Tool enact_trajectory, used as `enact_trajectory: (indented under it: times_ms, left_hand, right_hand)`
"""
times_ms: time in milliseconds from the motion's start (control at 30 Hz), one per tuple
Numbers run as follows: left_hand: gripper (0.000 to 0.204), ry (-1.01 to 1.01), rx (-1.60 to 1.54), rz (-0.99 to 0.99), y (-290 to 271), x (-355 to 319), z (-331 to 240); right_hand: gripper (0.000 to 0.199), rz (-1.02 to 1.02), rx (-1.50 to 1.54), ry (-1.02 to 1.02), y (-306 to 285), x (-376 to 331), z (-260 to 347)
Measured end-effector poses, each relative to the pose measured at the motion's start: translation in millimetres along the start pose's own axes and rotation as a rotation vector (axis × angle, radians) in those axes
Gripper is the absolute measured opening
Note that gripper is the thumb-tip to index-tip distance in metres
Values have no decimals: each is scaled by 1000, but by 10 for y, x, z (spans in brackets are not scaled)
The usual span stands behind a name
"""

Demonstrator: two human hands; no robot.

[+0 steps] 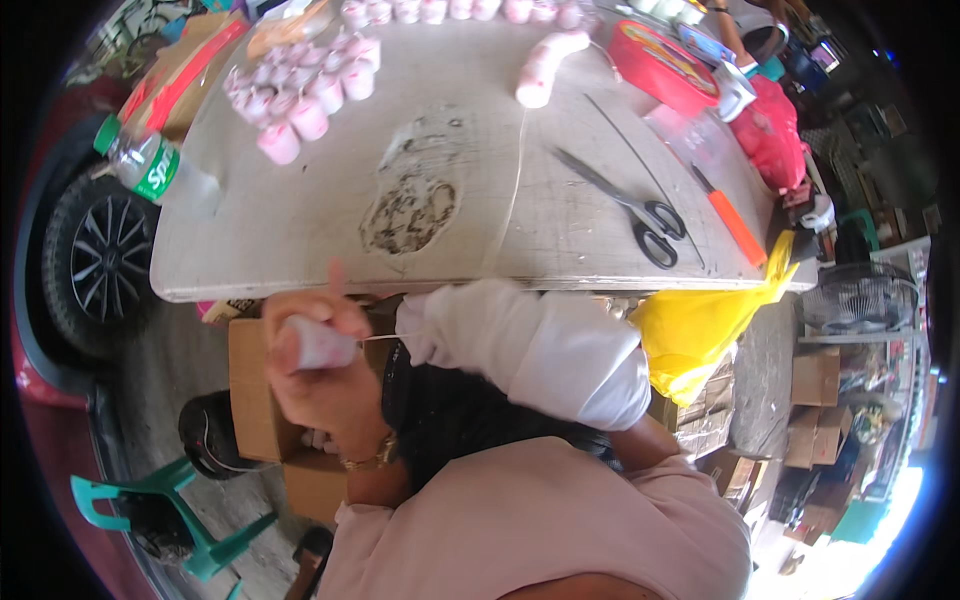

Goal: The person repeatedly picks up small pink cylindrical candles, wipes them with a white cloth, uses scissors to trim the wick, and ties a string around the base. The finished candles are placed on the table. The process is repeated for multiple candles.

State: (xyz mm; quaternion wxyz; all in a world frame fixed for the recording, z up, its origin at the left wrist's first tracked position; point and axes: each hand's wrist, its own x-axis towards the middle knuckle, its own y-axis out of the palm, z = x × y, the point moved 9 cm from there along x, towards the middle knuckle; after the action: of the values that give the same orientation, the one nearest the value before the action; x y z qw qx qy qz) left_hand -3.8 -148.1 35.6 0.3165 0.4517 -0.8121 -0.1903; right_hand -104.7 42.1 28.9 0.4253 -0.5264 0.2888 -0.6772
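My left hand (pixel 335 390) is closed around a small white-and-pink cylinder (pixel 325 345), held just off the table's near edge. A thin white string runs from this cylinder toward my right hand. White cloth (pixel 540 350) covers my right hand and much of its forearm, so its fingers are hidden; its end lies close to my left hand. On the table (pixel 330 220), a second string (pixel 517 180) trails from a longer, curved white-and-pink roll (pixel 545 72) to the near edge. Both hands are somewhat blurred.
Similar cylinders (pixel 305 90) stand grouped at the back left. Black scissors (pixel 630 205), a thin rod (pixel 640 160) and an orange-handled tool (pixel 730 220) lie to the right. A yellow bag (pixel 700 325) hangs at the near-right edge; a green-capped bottle (pixel 145 160) stands left.
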Motion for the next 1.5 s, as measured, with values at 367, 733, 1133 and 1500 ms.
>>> enact_trajectory:
  times_ms: [367,733,1133,1500]
  left_hand:
    - [29,50,779,569,1062,-299,-5]
    - [22,276,799,1587,2448,-780,-832]
    - [53,-10,644,690,1391,-129,219]
    - [23,220,748,519,1195,-256,435]
  right_hand:
    - [23,-16,-497,236,-977,83,-754]
    - [17,-78,-444,489,-1024,196,-1431]
    - [15,-574,101,753,-1030,-216,-1320]
    - [30,-983,687,177,-1532,139,-161]
